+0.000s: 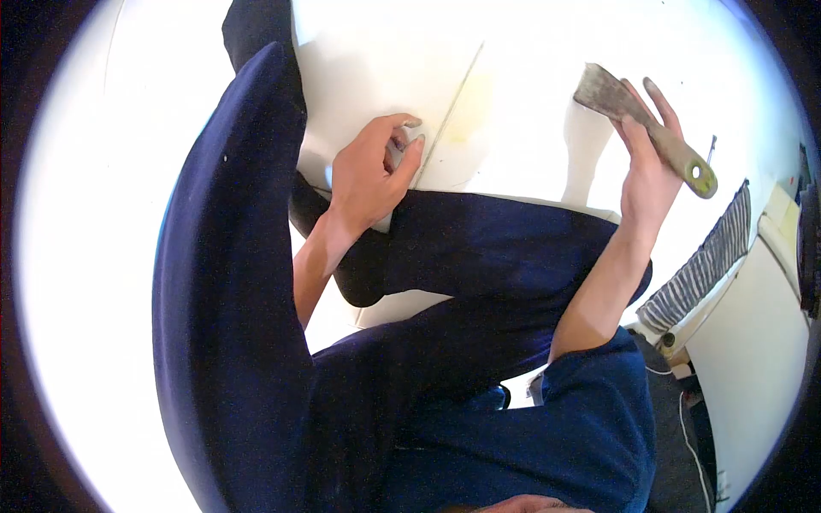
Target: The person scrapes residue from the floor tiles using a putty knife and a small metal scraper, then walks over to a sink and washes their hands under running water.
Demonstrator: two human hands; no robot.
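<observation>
In my right hand (645, 179) is a worn putty knife (672, 149), held above the floor. My thumb lies across its handle while two fingers stretch out behind it. The blade points up and to the left, and the handle's end has a hole and greenish paint. My left hand (368, 171) is just above the pale tiled floor (513, 51), left of a tile joint. Its fingers are curled, with a gap between thumb and forefinger, and I see nothing held there. A faint yellowish stain (469, 111) marks the tile to its right.
My bent legs in dark trousers (505, 235) surround the left hand's spot. A striped cloth (697, 274) lies at the right, near a thin dark object (711, 147). Beyond it are a white panel (744, 368) and a white cable (691, 436).
</observation>
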